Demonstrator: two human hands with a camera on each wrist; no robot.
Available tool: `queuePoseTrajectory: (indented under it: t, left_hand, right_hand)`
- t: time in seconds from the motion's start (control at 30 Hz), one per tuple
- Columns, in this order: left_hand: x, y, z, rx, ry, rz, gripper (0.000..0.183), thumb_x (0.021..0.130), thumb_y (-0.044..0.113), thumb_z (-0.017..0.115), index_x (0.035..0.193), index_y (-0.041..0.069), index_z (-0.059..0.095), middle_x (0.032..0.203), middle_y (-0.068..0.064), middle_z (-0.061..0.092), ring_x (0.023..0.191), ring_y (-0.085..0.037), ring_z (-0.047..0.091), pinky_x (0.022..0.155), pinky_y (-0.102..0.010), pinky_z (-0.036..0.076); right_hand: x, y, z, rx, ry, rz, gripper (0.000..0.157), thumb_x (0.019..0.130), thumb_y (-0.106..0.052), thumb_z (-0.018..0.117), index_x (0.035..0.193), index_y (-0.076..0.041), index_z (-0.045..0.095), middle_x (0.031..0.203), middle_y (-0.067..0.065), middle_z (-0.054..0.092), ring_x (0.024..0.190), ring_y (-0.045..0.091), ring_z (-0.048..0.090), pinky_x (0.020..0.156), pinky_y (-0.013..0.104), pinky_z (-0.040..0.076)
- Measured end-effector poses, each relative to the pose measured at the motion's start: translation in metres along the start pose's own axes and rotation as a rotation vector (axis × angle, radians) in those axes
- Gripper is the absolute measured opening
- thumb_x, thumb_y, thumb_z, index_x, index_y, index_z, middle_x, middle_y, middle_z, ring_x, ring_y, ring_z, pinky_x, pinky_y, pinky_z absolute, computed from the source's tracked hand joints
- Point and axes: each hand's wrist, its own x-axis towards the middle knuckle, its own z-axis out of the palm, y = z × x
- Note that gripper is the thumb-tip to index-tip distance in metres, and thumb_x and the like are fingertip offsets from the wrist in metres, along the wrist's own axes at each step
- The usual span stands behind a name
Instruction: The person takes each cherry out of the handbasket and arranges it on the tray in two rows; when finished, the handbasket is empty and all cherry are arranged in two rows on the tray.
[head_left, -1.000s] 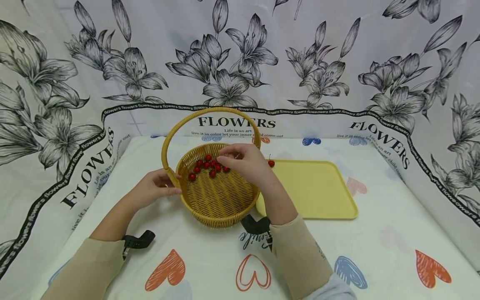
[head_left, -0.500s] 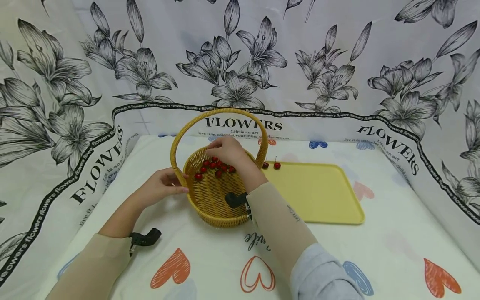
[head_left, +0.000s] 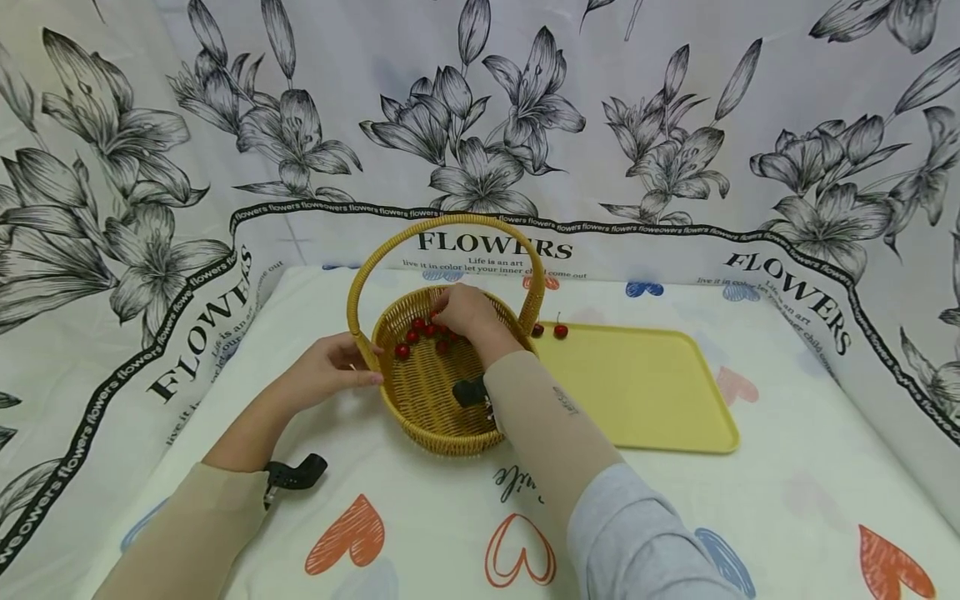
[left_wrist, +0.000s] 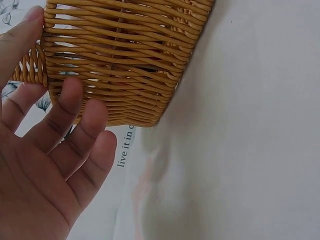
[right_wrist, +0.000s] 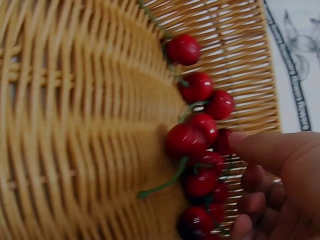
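Note:
A yellow woven basket [head_left: 450, 437] with a tall arched handle [head_left: 450, 221] stands on the cloth-covered table. Several red cherries [head_left: 402, 352] with green stems lie in it, gathered toward the far side. My left hand [head_left: 330, 371] grips the basket's left rim at the foot of the handle; in the left wrist view its other fingers [left_wrist: 92, 117] lie along the outer wall. Inside the basket, my right hand [head_left: 468, 312] reaches down among the cherries. The right wrist view has its thumb [right_wrist: 265, 147] against a dark red cherry [right_wrist: 223, 141], with the fingers curled behind, partly hidden.
Right of the basket lies a flat yellow tray [head_left: 652, 383]. Two cherries [head_left: 560, 331] sit at its far left corner, one partly behind the basket handle. A white curtain printed with flowers [head_left: 480, 175] rises behind the table.
My right hand has moved left and down into the basket among the cherries. My left hand keeps its grip on the rim. The head view has shifted slightly.

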Motion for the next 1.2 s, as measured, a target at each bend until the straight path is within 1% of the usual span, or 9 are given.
queuePoseTrajectory:
  t: [0.17, 0.37, 0.47, 0.67, 0.83, 0.93, 1.03, 1.1, 1.2]
  left_hand:
    - [0.000, 0.001, -0.001, -0.006, -0.002, -0.003, 0.034, 0.089, 0.004, 0.080, 0.118, -0.006, 0.066, 0.105, -0.015, 0.069, 0.095, -0.026, 0.066, 0.078, -0.029, 0.055]
    - [0.000, 0.002, 0.000, -0.006, -0.001, -0.002, 0.036, 0.089, 0.003, 0.080, 0.120, -0.009, 0.064, 0.106, -0.017, 0.069, 0.096, -0.026, 0.066, 0.079, -0.029, 0.055]
    - [0.001, 0.002, 0.001, -0.014, 0.003, -0.004, 0.037, 0.088, 0.003, 0.080, 0.120, -0.009, 0.064, 0.107, -0.019, 0.069, 0.097, -0.025, 0.066, 0.080, -0.029, 0.055]
    - [0.001, 0.002, 0.002, -0.014, -0.002, 0.002, 0.037, 0.089, 0.003, 0.080, 0.120, -0.009, 0.064, 0.108, -0.021, 0.069, 0.097, -0.025, 0.067, 0.080, -0.029, 0.056]
    - [0.002, 0.002, 0.001, -0.004, -0.007, 0.013, 0.036, 0.089, 0.003, 0.079, 0.120, -0.008, 0.064, 0.106, -0.018, 0.069, 0.095, -0.026, 0.067, 0.079, -0.029, 0.056]
    - [0.002, 0.001, 0.001, -0.004, -0.008, 0.014, 0.037, 0.089, 0.004, 0.079, 0.120, -0.008, 0.064, 0.106, -0.018, 0.070, 0.095, -0.026, 0.067, 0.079, -0.029, 0.056]
    - [0.001, 0.000, 0.002, -0.004, -0.009, 0.013, 0.036, 0.089, 0.003, 0.079, 0.120, -0.008, 0.064, 0.107, -0.019, 0.069, 0.096, -0.026, 0.067, 0.079, -0.029, 0.056]
    - [0.001, -0.001, 0.001, -0.005, -0.008, 0.015, 0.036, 0.089, 0.003, 0.079, 0.120, -0.008, 0.064, 0.107, -0.019, 0.069, 0.096, -0.027, 0.067, 0.079, -0.029, 0.056]
    - [0.001, -0.003, -0.001, -0.002, -0.007, 0.020, 0.035, 0.089, 0.003, 0.080, 0.119, -0.006, 0.065, 0.107, -0.018, 0.070, 0.096, -0.029, 0.067, 0.079, -0.029, 0.056]
  right_hand:
    - [0.004, 0.004, 0.005, -0.093, -0.016, -0.025, 0.029, 0.098, -0.027, 0.074, 0.125, -0.018, 0.074, 0.127, 0.000, 0.069, 0.105, 0.019, 0.065, 0.089, 0.036, 0.053]
    - [0.006, 0.004, 0.007, -0.201, -0.057, -0.053, 0.033, 0.097, -0.032, 0.074, 0.127, -0.021, 0.073, 0.132, -0.003, 0.067, 0.114, 0.019, 0.063, 0.095, 0.036, 0.051]
    - [0.005, 0.003, 0.006, -0.233, -0.073, -0.064, 0.034, 0.096, -0.034, 0.075, 0.128, -0.021, 0.073, 0.132, -0.004, 0.067, 0.118, 0.019, 0.062, 0.097, 0.036, 0.050]
    - [-0.001, -0.002, -0.003, -0.187, -0.065, -0.081, 0.036, 0.096, -0.034, 0.074, 0.129, -0.019, 0.072, 0.133, -0.002, 0.067, 0.117, 0.020, 0.062, 0.097, 0.037, 0.050]
    - [-0.013, -0.013, -0.017, -0.140, -0.037, -0.146, 0.036, 0.097, -0.034, 0.073, 0.130, -0.018, 0.072, 0.131, -0.001, 0.067, 0.110, 0.018, 0.064, 0.093, 0.036, 0.052]
    - [-0.025, -0.019, -0.026, -0.094, -0.029, -0.184, 0.030, 0.098, -0.033, 0.072, 0.124, -0.018, 0.073, 0.121, -0.001, 0.068, 0.097, 0.017, 0.064, 0.084, 0.036, 0.053]
    - [-0.040, -0.023, -0.035, -0.055, -0.037, -0.220, 0.026, 0.097, -0.030, 0.072, 0.120, -0.017, 0.070, 0.108, -0.001, 0.066, 0.087, 0.017, 0.060, 0.078, 0.035, 0.051]
    - [-0.051, -0.024, -0.041, -0.038, -0.048, -0.249, 0.026, 0.098, -0.029, 0.072, 0.121, -0.017, 0.067, 0.100, 0.000, 0.064, 0.084, 0.017, 0.058, 0.076, 0.035, 0.050]
    - [-0.067, -0.024, -0.048, -0.002, -0.052, -0.301, 0.026, 0.097, -0.025, 0.071, 0.121, -0.016, 0.066, 0.095, 0.000, 0.064, 0.084, 0.018, 0.057, 0.075, 0.033, 0.049]
